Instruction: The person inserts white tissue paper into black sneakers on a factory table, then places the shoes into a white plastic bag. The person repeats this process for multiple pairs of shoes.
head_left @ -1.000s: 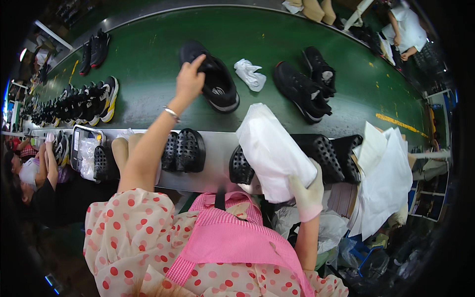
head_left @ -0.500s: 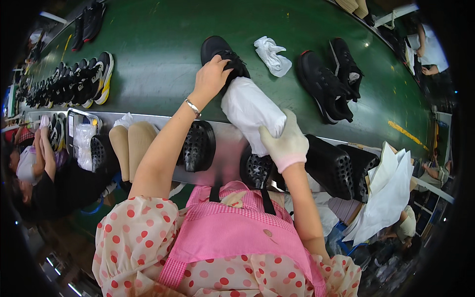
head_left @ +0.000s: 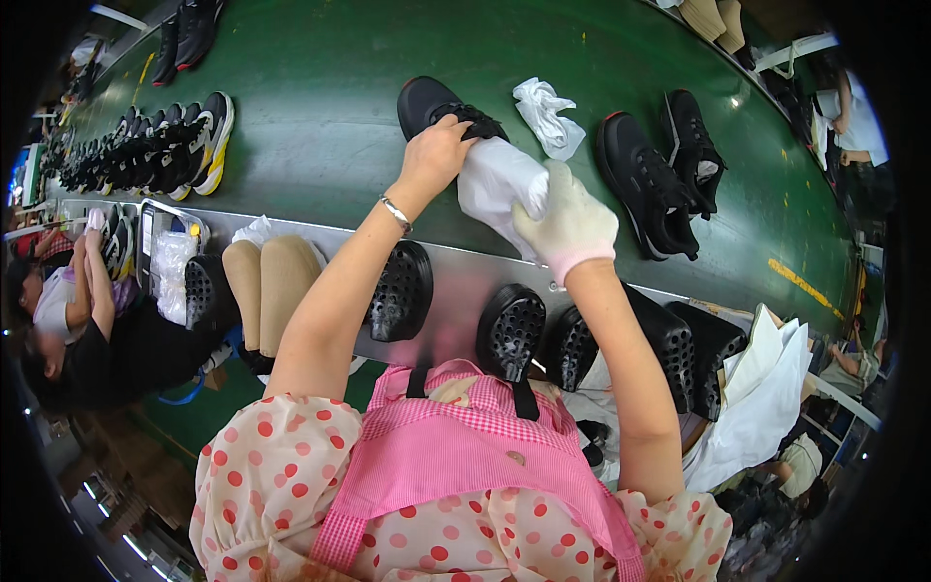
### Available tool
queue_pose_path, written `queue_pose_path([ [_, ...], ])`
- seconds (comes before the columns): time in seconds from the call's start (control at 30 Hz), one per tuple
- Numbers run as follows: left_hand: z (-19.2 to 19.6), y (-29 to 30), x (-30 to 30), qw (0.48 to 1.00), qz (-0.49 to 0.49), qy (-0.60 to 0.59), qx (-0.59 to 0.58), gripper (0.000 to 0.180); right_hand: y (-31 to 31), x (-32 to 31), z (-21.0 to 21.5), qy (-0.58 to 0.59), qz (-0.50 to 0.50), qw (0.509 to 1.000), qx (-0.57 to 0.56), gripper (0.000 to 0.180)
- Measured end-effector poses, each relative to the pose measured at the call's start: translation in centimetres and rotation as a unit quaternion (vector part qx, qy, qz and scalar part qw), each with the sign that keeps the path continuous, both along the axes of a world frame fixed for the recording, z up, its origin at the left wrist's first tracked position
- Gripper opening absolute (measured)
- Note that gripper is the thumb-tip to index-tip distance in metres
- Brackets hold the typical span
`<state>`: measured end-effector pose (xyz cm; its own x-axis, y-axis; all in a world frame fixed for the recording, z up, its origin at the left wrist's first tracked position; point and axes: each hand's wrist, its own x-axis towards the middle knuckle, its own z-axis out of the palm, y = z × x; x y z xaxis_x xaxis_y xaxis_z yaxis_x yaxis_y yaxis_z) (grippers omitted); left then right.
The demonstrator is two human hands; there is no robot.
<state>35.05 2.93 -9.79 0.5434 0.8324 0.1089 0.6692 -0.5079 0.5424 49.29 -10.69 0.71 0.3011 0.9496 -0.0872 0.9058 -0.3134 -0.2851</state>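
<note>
Over the green bench, a black shoe sits with its toe pointing away, its laces under the bare left hand, whose fingers are bent and closed on the shoe's upper. The gloved right hand has its fingers wrapped around the near end of a white-covered form; the form's far end meets the shoe's opening, though how deep it reaches cannot be told. Just beyond lies crumpled white paper, with a pair of black shoes to its right. Perforated black blocks line the metal ledge nearer the body.
</note>
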Motion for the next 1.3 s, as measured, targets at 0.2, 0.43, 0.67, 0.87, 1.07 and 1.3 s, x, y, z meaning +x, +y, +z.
queue_pose_path([
  [0.2, 0.2, 0.4, 0.2, 1.0, -0.023, -0.002, -0.012, 0.028, 3.9, -1.4, -3.2, -0.014, -0.012, 1.0, -0.011, 0.047],
  [0.43, -0.5, 1.9, -0.1, 1.0, -0.017, -0.01, -0.009, 0.031, 6.2, -2.2, -6.6, 0.056, -0.087, 0.995, 0.001, 0.053],
  [0.67, 0.0, 1.8, -1.1, 0.999, 0.007, -0.008, -0.041, 0.031, 7.7, -1.1, -0.8, 0.057, 0.058, 0.967, -0.241, 0.064],
  [0.87, -0.5, 2.3, -1.2, 0.999, -0.016, -0.03, -0.039, 0.03, 7.7, -1.5, -3.2, 0.067, 0.069, 0.974, -0.207, 0.065],
  [1.07, 0.3, 2.1, -3.1, 0.993, -0.013, -0.068, -0.1, 0.037, 7.8, -3.4, -5.9, 0.03, 0.082, 0.988, -0.131, 0.056],
  [1.3, -0.6, -1.4, -4.3, 0.924, 0.114, -0.13, -0.342, 0.113, 10.0, 0.5, -7.3, 0.128, 0.05, 0.951, -0.279, 0.079],
])
